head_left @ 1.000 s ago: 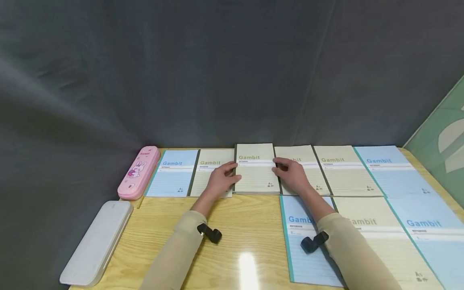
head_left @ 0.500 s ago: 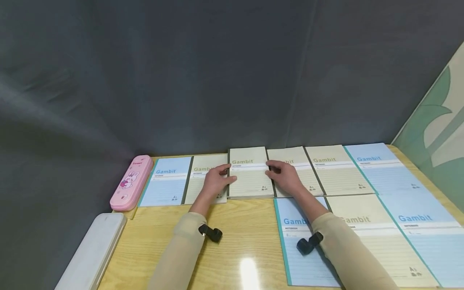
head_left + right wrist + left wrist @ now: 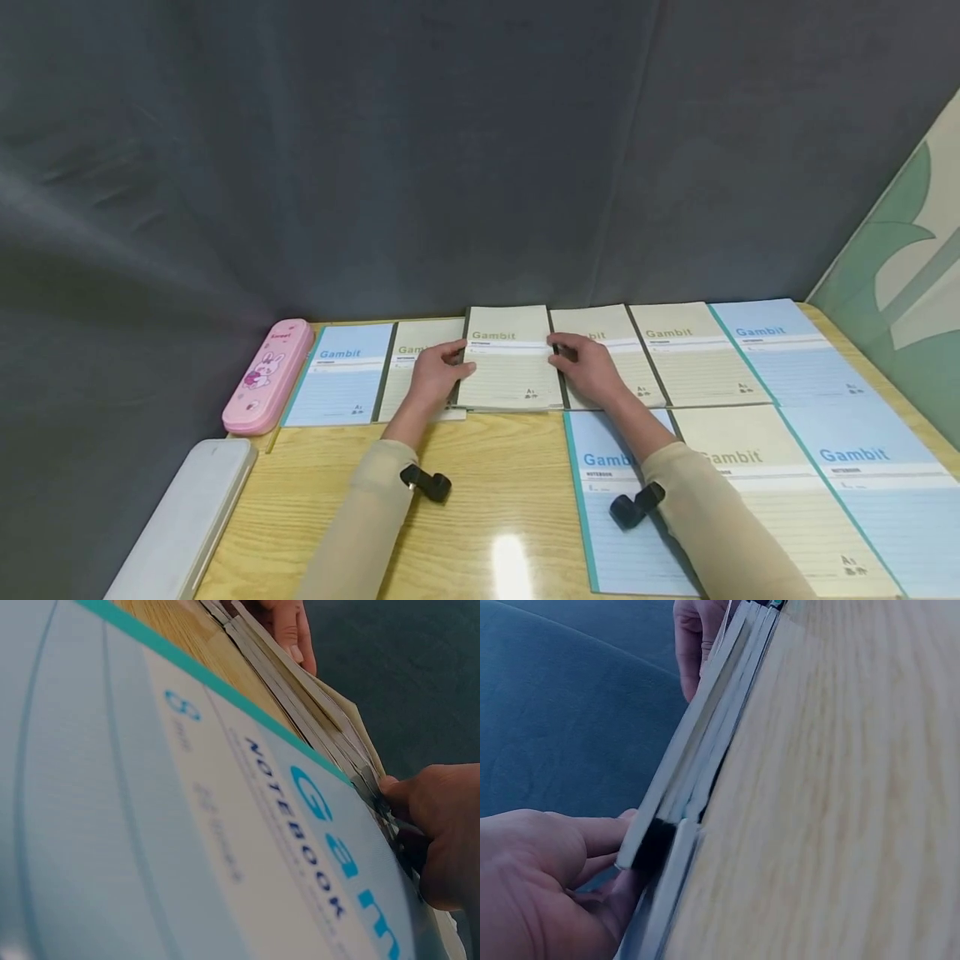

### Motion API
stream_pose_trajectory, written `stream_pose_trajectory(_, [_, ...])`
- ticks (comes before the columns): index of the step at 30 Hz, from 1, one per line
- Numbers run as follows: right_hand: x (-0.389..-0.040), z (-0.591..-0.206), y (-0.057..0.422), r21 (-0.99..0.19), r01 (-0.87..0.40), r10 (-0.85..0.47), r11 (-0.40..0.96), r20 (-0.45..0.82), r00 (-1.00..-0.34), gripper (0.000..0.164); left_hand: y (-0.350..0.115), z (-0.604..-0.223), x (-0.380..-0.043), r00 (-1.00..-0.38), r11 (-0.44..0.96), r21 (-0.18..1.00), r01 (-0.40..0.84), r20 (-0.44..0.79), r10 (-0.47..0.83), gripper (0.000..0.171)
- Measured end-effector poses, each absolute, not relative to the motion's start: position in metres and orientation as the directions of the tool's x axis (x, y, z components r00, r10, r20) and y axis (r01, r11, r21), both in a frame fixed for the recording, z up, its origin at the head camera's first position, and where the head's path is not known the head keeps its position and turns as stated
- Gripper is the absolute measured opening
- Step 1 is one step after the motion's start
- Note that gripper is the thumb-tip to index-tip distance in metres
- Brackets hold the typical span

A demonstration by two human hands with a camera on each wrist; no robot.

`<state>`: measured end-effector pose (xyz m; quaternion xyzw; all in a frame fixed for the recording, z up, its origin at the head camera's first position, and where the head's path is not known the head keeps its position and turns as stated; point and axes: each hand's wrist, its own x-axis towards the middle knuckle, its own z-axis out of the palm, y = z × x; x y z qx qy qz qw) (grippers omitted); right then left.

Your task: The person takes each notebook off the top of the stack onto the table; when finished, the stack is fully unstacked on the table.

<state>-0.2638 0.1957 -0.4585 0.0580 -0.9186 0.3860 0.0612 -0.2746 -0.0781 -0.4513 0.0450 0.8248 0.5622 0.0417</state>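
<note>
A cream Gambit notebook [image 3: 513,371] with a dark spine lies between both hands, in the back row. My left hand [image 3: 435,372] grips its spine edge; in the left wrist view the fingers [image 3: 596,836] and thumb are around that corner, which stands raised over the layers beneath. My right hand [image 3: 591,368] holds the opposite edge with thumb and fingertips, seen close at the edge in the right wrist view. The notebook's left edge overlaps another cream notebook [image 3: 397,387] beside it. To the right, my right hand partly covers a further cream notebook [image 3: 626,350].
A blue notebook [image 3: 337,383] and a pink pencil case [image 3: 268,375] stand at the left, with a white case [image 3: 183,517] nearer. More notebooks fill the right, among them a blue one [image 3: 611,533] under the right forearm. A dark cloth [image 3: 450,167] hangs behind the wooden table [image 3: 465,517].
The head view has shifted. The held notebook has slid slightly left, so its lower left corner now overlaps the neighbouring cream notebook; both hands have moved with it, keeping their hold.
</note>
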Motion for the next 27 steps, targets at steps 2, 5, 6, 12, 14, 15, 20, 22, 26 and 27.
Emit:
stream_pose_trajectory(2, [-0.264, -0.459, 0.194, -0.691, -0.146, -0.062, 0.708, 0.145, -0.987, 0.038, -0.081, -0.45, -0.274, -0.993, 0.36, 0.933, 0.018, -0.026, 0.117, 0.046])
stream_pose_trajectory(5, [-0.262, -0.459, 0.193, -0.68, -0.126, -0.057, 0.723, 0.123, -0.991, 0.037, -0.087, -0.448, -0.273, -0.99, 0.365, 0.931, 0.003, -0.049, 0.132, 0.047])
stream_pose_trajectory(6, [-0.262, -0.459, 0.192, -0.676, -0.127, -0.06, 0.726, 0.122, -0.991, 0.037, -0.089, -0.448, -0.273, -0.988, 0.356, 0.934, -0.007, -0.061, 0.142, 0.048])
stream_pose_trajectory(12, [-0.26, -0.458, 0.191, -0.672, -0.147, -0.067, 0.726, 0.143, -0.987, 0.036, -0.104, -0.446, -0.266, -0.973, 0.302, 0.949, -0.088, -0.147, 0.178, 0.052])
stream_pose_trajectory(14, [-0.261, -0.457, 0.191, -0.672, -0.145, -0.065, 0.726, 0.143, -0.988, 0.035, -0.108, -0.445, -0.263, -0.963, 0.291, 0.949, -0.123, -0.185, 0.197, 0.052])
stream_pose_trajectory(15, [-0.261, -0.457, 0.192, -0.673, -0.144, -0.064, 0.725, 0.142, -0.988, 0.035, -0.11, -0.444, -0.262, -0.956, 0.279, 0.949, -0.146, -0.208, 0.209, 0.052])
stream_pose_trajectory(20, [-0.262, -0.457, 0.193, -0.678, -0.15, -0.065, 0.72, 0.148, -0.987, 0.035, -0.117, -0.439, -0.251, -0.921, 0.242, 0.95, -0.199, -0.265, 0.284, 0.055])
stream_pose_trajectory(22, [-0.262, -0.457, 0.193, -0.677, -0.152, -0.064, 0.72, 0.154, -0.986, 0.035, -0.118, -0.438, -0.246, -0.916, 0.239, 0.951, -0.198, -0.266, 0.3, 0.055])
stream_pose_trajectory(26, [-0.262, -0.458, 0.193, -0.68, -0.149, -0.059, 0.718, 0.155, -0.986, 0.034, -0.12, -0.441, -0.237, -0.92, 0.226, 0.953, -0.204, -0.265, 0.288, 0.055])
stream_pose_trajectory(27, [-0.261, -0.458, 0.193, -0.679, -0.149, -0.059, 0.718, 0.154, -0.986, 0.034, -0.12, -0.443, -0.234, -0.922, 0.222, 0.953, -0.208, -0.267, 0.281, 0.055])
